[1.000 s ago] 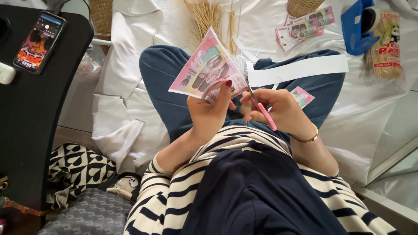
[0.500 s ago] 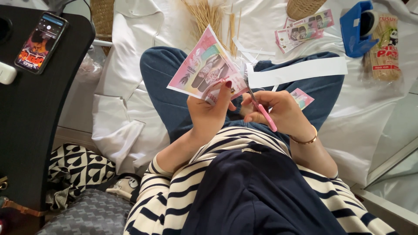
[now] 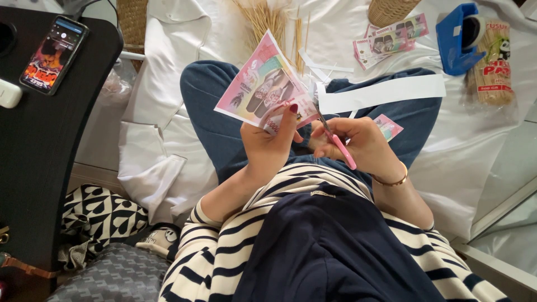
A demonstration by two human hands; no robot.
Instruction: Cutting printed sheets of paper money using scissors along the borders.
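While the printed sheet (image 3: 263,84) is pinched at its lower edge by the left hand (image 3: 274,142), pink-handled scissors (image 3: 335,142) are gripped by the right hand (image 3: 363,145), blades touching the sheet's right edge. Sheet is held tilted above the lap, over blue jeans (image 3: 218,112). Right of the sheet, a white paper strip (image 3: 386,92) is laid across the knee. Further right of the sheet, cut notes (image 3: 391,36) and a blue tape dispenser (image 3: 456,42) are seen on white cloth (image 3: 168,84). Well left of the sheet, a phone (image 3: 53,53) is rested on a black surface (image 3: 33,151).
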